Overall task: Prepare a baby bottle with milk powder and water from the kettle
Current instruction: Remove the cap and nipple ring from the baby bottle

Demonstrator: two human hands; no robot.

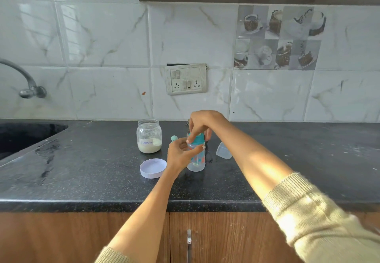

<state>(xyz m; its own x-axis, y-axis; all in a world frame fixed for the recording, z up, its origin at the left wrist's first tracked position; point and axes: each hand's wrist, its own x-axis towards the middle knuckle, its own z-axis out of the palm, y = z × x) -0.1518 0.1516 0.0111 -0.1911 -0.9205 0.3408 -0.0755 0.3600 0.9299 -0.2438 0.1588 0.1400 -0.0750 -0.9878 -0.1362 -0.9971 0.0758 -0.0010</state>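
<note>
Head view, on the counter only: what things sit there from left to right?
Sink → powder jar → white jar lid → baby bottle, held by both hands → clear bottle cap.

hands on baby bottle, open jar
</note>
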